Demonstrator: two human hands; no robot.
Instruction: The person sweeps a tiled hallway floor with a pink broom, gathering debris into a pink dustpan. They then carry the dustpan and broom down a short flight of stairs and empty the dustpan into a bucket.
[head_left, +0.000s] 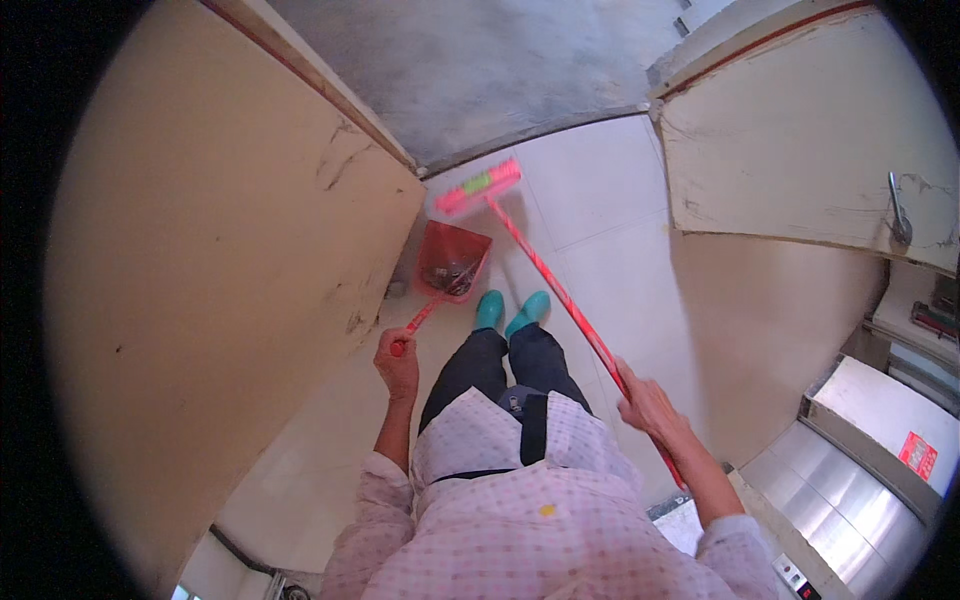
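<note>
My left hand (397, 365) grips the end of the handle of a red dustpan (451, 251). Dark debris lies in the pan near its handle side, and the pan's mouth faces the doorway. Around the long red shaft of a broom (555, 285) my right hand (647, 401) is closed, with the shaft's end sticking out behind the wrist. The broom head (480, 187), pink with a green middle, is slightly blurred. It is just beyond the dustpan's front edge; whether its bristles touch the floor I cannot tell.
White floor tiles (607, 180) meet a grey concrete floor (510, 67) at a dark threshold strip (532, 139). A scuffed cream panel (247, 210) rises close on the left. A door (810, 142) with a metal lever handle (898, 210) stands at right. Teal shoes (528, 313) are below me.
</note>
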